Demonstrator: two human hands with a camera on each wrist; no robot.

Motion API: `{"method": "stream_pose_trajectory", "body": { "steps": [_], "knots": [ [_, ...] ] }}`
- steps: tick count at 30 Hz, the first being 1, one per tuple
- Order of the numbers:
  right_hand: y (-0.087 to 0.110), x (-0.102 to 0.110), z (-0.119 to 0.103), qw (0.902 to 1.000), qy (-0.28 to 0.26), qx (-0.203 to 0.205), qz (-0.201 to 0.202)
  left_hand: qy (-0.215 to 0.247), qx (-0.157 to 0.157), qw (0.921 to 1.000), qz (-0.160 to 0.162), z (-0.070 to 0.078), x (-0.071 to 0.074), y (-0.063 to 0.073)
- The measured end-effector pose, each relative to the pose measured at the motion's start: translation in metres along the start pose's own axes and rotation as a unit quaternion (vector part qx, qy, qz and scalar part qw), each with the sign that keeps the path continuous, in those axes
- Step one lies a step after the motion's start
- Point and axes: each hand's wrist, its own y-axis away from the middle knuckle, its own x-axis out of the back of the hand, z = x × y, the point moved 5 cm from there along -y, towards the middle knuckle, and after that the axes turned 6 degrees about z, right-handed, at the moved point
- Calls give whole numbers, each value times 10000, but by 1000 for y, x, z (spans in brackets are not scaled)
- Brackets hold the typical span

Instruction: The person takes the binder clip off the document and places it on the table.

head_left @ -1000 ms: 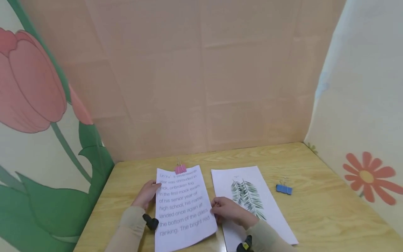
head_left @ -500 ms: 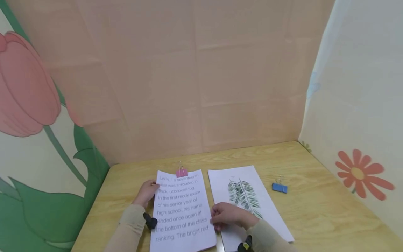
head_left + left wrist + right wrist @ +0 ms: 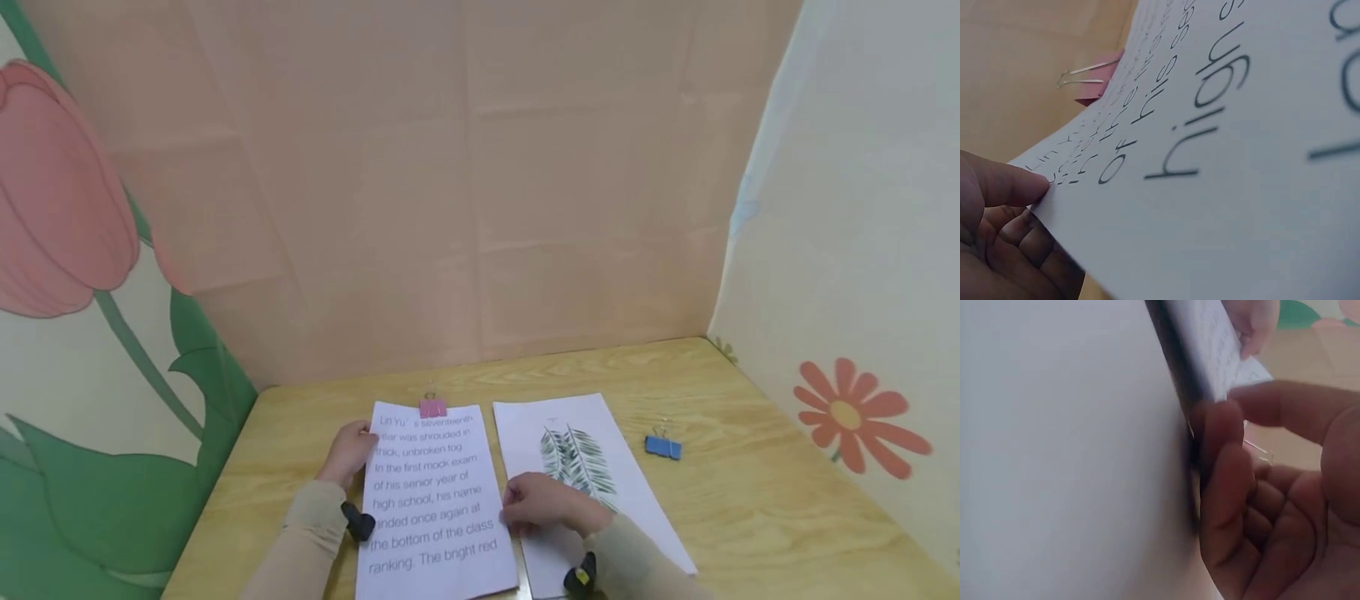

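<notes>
A stack of printed paper sheets [image 3: 431, 508] with large English text lies before me, a pink binder clip [image 3: 432, 408] fixed at its top edge. My left hand [image 3: 348, 452] pinches the stack's left edge near the top; in the left wrist view the thumb [image 3: 1016, 182] lies over the printed face and the other fingers are curled beneath. My right hand [image 3: 546, 502] pinches the right edge lower down, between thumb and curled fingers, above a second paper stack [image 3: 622, 450] that bears a palm-leaf picture. The right wrist view is partly blurred.
A blue binder clip [image 3: 663, 447] lies on the wooden table [image 3: 765, 500] to the right of the leaf-printed paper. Pinkish cloth [image 3: 465, 208] hangs behind the table. Flower-printed walls [image 3: 840, 250] stand at both sides.
The text sheets have come slightly nearer me and look flatter, both hands keeping their grip on the edges. The head view has shifted a little. The leaf-printed paper and blue clip stay put.
</notes>
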Motion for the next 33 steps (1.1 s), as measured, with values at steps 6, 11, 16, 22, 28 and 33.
{"method": "stream_pose_trajectory", "body": {
  "steps": [6, 11, 16, 22, 28, 33],
  "knots": [
    [-17, 14, -14, 9967, 211, 82, 775, 288, -27, 9995, 127, 0, 2, 5],
    [-33, 24, -30, 9900, 465, 260, 1306, 397, -9, 9990, 190, -1, 2, 9],
    [-47, 34, -49, 9797, 707, 449, 1821, 520, 7, 9985, 166, -1, 4, 13],
    [-61, 39, -72, 9696, 816, 937, 2110, 598, -115, 9980, 138, 1, 8, 14],
    [-75, 38, -90, 9649, 911, 1266, 2114, 646, -308, 9973, 152, 3, 10, 17],
    [-88, 37, -97, 9642, 777, 1225, 2218, 654, -402, 9969, 158, 3, 10, 21]
  ]
}}
